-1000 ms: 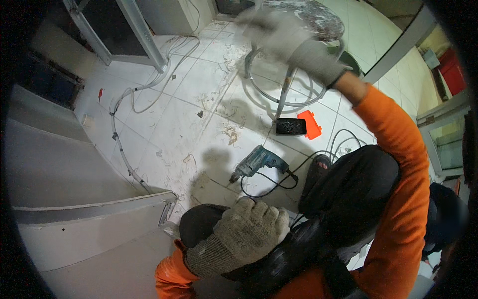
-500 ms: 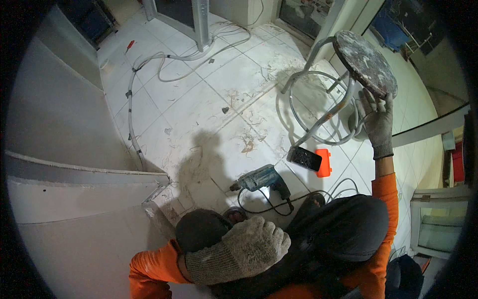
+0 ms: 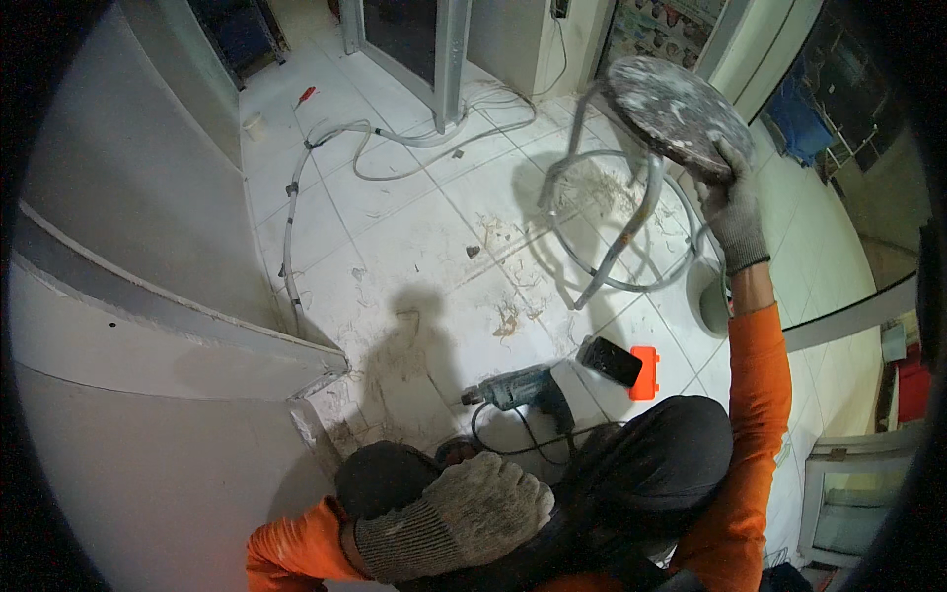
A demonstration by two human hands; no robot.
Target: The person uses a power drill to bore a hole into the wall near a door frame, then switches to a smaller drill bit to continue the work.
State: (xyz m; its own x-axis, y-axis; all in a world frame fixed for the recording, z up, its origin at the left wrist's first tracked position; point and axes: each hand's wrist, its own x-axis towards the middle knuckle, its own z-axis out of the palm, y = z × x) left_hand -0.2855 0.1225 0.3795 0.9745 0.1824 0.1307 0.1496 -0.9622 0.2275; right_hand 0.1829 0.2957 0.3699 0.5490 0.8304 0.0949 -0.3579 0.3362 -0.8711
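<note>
My right hand [image 3: 730,215], in a grey work glove, grips the near right rim of a round-seated metal stool [image 3: 679,113]. The seat is dark and splashed with white; its bent tube legs and ring lean at a tilt over the tiles. Above my left knee, my gloved left hand [image 3: 483,505] is closed, its fingers curled under. Whatever may be inside it is hidden. On the floor before my knees lies a blue-green power drill [image 3: 520,389] with its black cord. A black phone [image 3: 611,362] lies beside an orange plastic case [image 3: 644,373].
Grey hose [image 3: 289,222] with dark tape bands runs along the left wall [image 3: 148,197]. A red-handled tool [image 3: 307,95] lies farther back, near an aluminium door frame [image 3: 449,69]. Debris [image 3: 507,318] is scattered over the white tiles. A greenish bucket [image 3: 712,304] stands below my right forearm.
The stool has shifted left and tilted further, with my right hand now gripping its rim more firmly. My left hand stays near my knee. The view has turned slightly.
</note>
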